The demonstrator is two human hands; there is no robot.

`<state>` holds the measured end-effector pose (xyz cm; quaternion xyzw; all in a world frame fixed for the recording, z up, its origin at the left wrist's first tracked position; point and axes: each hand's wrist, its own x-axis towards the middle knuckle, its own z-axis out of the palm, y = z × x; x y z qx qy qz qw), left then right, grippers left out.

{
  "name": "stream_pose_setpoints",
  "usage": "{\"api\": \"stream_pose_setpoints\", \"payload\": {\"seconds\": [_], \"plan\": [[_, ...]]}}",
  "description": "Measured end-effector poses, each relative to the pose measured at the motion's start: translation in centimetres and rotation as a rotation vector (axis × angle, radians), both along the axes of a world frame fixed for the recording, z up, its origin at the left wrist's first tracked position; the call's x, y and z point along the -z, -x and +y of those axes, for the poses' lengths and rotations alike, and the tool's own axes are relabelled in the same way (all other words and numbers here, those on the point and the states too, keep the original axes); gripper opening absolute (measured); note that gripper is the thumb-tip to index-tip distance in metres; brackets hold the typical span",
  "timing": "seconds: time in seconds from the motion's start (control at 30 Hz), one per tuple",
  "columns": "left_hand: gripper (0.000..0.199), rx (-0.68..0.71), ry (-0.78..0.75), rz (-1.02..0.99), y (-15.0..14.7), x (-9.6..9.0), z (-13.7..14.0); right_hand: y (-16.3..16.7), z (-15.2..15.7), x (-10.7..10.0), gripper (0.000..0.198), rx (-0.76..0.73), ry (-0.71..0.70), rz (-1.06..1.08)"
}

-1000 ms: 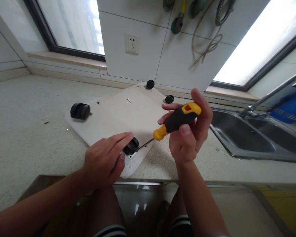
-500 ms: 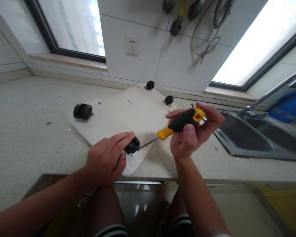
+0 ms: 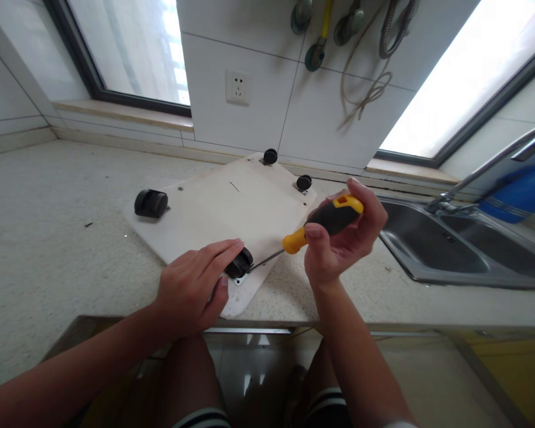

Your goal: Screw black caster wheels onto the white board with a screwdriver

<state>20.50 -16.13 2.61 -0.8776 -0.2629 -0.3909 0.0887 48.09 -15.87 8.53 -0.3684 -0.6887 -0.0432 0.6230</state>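
A white board [image 3: 223, 208] with rounded corners lies on the countertop, caster wheels at its corners. My left hand [image 3: 191, 282] is closed on the nearest black caster [image 3: 241, 263], pressing it at the board's front corner; its metal plate shows beneath. In my right hand [image 3: 345, 232] is a screwdriver [image 3: 325, 221] with a yellow and black handle. Its shaft slants down left, and the tip meets the caster's plate. Other casters stand at the left corner [image 3: 151, 203], the far corner [image 3: 270, 156] and the right corner [image 3: 304, 182].
A steel double sink [image 3: 437, 246] with a faucet [image 3: 485, 169] is set into the counter [image 3: 62, 238] at right, a blue object [image 3: 521, 193] behind it. The tiled wall carries a socket [image 3: 238, 87], valves and a looped cord [image 3: 370, 92]. A small dark bit [image 3: 88, 224] lies at left.
My right hand has turned the screwdriver handle and shifted slightly left, its thumb now further forward on the grip. The left hand and the board stay put.
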Motion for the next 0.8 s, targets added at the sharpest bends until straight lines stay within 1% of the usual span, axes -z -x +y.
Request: {"api": "stream_pose_setpoints", "payload": {"seconds": [0.13,0.2,0.3,0.37,0.4,0.43,0.47,0.53,0.57,0.6,0.67,0.73,0.8], "plan": [[0.055,0.008,0.004,-0.009,0.0,0.0,0.0,1.2,0.4,0.1,0.071,-0.062,-0.05,0.102],[0.055,0.008,0.004,-0.008,0.0,0.1,0.0,1.9,0.7,0.0,0.063,-0.106,-0.093,0.163],[0.054,0.005,0.003,-0.004,0.0,0.1,0.0,2.4,1.3,-0.3,0.052,-0.114,-0.28,0.26],[0.055,0.003,0.002,-0.003,-0.1,0.0,0.1,2.3,1.5,-0.4,0.051,-0.056,-0.406,0.281],[0.055,0.003,-0.001,-0.004,-0.1,0.0,0.1,2.3,1.6,-0.4,0.054,-0.026,-0.426,0.279],[0.055,0.002,-0.003,-0.005,-0.1,0.0,0.0,2.2,1.6,-0.3,0.056,-0.017,-0.405,0.277],[0.055,0.003,-0.004,-0.007,0.0,0.0,0.0,2.1,1.6,-0.2,0.056,-0.038,-0.351,0.281],[0.055,0.002,-0.002,-0.009,0.0,0.0,0.0,2.0,1.6,0.0,0.055,-0.131,-0.22,0.317],[0.055,0.0,0.001,-0.007,0.0,0.0,-0.1,2.0,1.7,0.1,0.055,-0.182,-0.173,0.337],[0.056,-0.004,0.004,-0.003,0.1,0.0,-0.1,1.9,1.8,0.3,0.054,-0.214,-0.158,0.352],[0.057,-0.012,0.006,0.004,0.1,0.0,-0.1,1.9,2.1,0.4,0.053,-0.187,-0.202,0.352],[0.057,-0.026,0.012,0.006,0.0,-0.1,-0.2,1.7,2.4,0.5,0.055,-0.099,-0.229,0.327],[0.056,-0.054,0.023,0.001,-0.2,-0.3,-0.4,1.6,2.7,0.6,0.054,-0.062,-0.188,0.33]]}}
